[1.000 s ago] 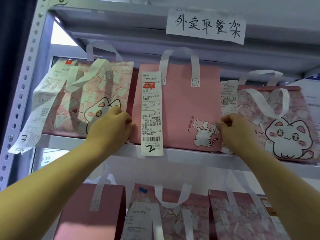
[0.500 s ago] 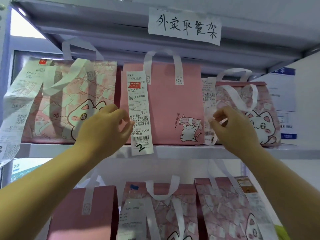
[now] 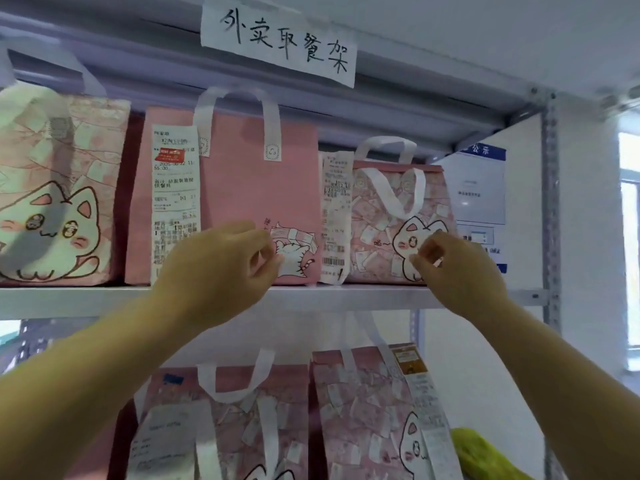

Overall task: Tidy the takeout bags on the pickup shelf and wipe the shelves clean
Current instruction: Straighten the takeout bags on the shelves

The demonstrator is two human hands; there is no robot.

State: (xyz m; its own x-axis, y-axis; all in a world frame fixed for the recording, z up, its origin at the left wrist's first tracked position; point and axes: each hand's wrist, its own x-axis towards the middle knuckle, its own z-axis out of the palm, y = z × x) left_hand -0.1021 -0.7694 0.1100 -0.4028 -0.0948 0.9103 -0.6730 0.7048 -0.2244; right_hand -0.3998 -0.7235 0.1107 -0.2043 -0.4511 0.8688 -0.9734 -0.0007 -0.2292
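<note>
My left hand is raised in front of the lower half of the plain pink bag, the middle of three takeout bags standing upright in a row on the upper shelf. My fingers there are loosely curled toward the thumb with nothing in them that I can see, and I cannot tell whether the knuckles touch the bag. My right hand is up in front of the patterned bag on the right, over its printed cat. Thumb and forefinger are drawn close into a ring, but I cannot tell whether they pinch the bag or only hover at it. A long receipt hangs down the left part of the plain pink bag, its lower end hidden behind my left wrist. A second receipt hangs at the left edge of the patterned bag, just beside the plain one. To the far left stands a larger cat bag, touching the plain bag's side. A handwritten paper sign is stuck to the beam above. On the shelf below, two more patterned bags stand side by side, with something green at the right of them. A blue-headed notice hangs on the wall behind the right bag.
</note>
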